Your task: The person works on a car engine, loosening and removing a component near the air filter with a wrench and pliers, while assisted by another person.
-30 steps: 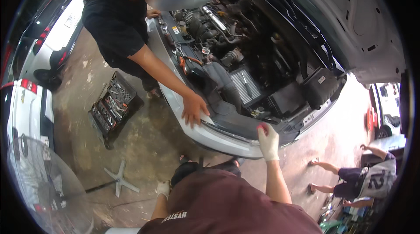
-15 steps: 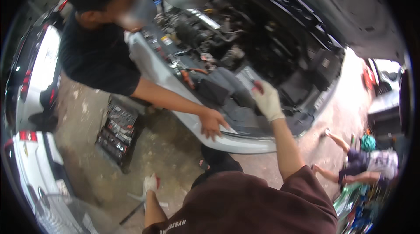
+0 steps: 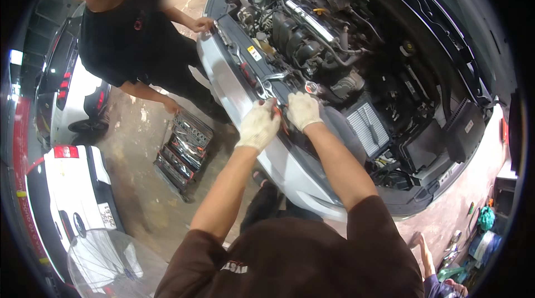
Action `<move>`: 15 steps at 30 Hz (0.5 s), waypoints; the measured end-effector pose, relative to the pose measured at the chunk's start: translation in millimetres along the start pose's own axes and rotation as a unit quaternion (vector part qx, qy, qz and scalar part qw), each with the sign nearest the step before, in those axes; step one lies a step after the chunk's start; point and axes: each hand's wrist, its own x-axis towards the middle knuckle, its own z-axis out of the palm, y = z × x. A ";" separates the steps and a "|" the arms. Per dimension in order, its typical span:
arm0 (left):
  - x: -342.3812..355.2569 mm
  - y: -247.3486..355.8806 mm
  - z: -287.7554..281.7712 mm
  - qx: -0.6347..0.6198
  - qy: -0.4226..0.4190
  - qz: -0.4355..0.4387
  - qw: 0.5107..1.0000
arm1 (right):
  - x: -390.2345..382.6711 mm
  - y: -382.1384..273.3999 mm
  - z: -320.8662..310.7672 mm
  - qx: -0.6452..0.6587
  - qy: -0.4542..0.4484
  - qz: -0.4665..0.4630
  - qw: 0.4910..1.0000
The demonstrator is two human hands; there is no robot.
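Note:
Both my hands wear off-white knitted gloves and meet over the front edge of a car's engine bay. My left hand [image 3: 259, 125] has its fingers closed around an orange-handled tool [image 3: 277, 112], mostly covered by the glove. Close beside it, my right hand [image 3: 304, 111] reaches down with curled fingers; its fingertips are hidden. Just beyond the left fingers lie shiny metal wrenches [image 3: 267, 90] on the front panel. A pleated white air filter [image 3: 367, 129] sits right of my right hand, near the open black air filter box [image 3: 421, 144].
A person in black [image 3: 125, 41] stands at the left, one hand on the car's silver front edge [image 3: 225, 83], the other by an open toolbox [image 3: 184, 147] on the floor. White cars [image 3: 72, 192] stand farther left. Another person's arm [image 3: 426, 253] shows at lower right.
My left hand has risen from low beside my body to the front panel. My right hand has left the filter and moved leftward. The other person has straightened and shifted left.

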 end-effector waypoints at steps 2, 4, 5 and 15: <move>23.4 -6.8 19.8 0.027 -0.024 -0.001 0.999 | 1.7 7.0 -0.2 0.011 -0.045 -0.015 0.999; 45.1 -16.2 27.1 0.047 -0.050 -0.006 0.998 | 11.8 13.3 -5.9 0.032 -0.057 -0.006 0.998; 52.8 -19.4 26.8 0.062 -0.080 -0.019 0.995 | 11.7 15.0 -18.8 0.097 -0.089 0.011 0.991; 83.7 -77.0 15.5 -0.070 -0.075 0.008 0.995 | -6.6 44.8 -48.5 0.495 -0.103 0.192 0.841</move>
